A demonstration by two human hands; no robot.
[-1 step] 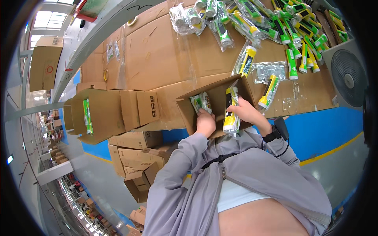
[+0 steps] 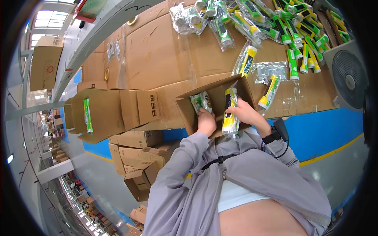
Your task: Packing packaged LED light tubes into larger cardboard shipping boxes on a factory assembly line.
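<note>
A cardboard box (image 2: pixel 188 117) with its top uncovered sits at the table's near edge, in front of my body. Inside its left part lie green and white flashlights in clear bags (image 2: pixel 206 103). My left hand (image 2: pixel 206 122) reaches in there, fingers curled onto the bagged flashlights; its fingertips are partly hidden. A yellow and white flashlight in a clear bag (image 2: pixel 230 125) slants over the right part of the box. My right hand (image 2: pixel 248 113) grips it from the right side, thumb on top.
A pile of green and yellow flashlights (image 2: pixel 293 29) covers the far right. Right of the box lies a bagged yellow flashlight (image 2: pixel 269 92), near a fan (image 2: pixel 349 78). An uncovered carton (image 2: pixel 106 112) stands at left, with more cartons (image 2: pixel 138 157) below it.
</note>
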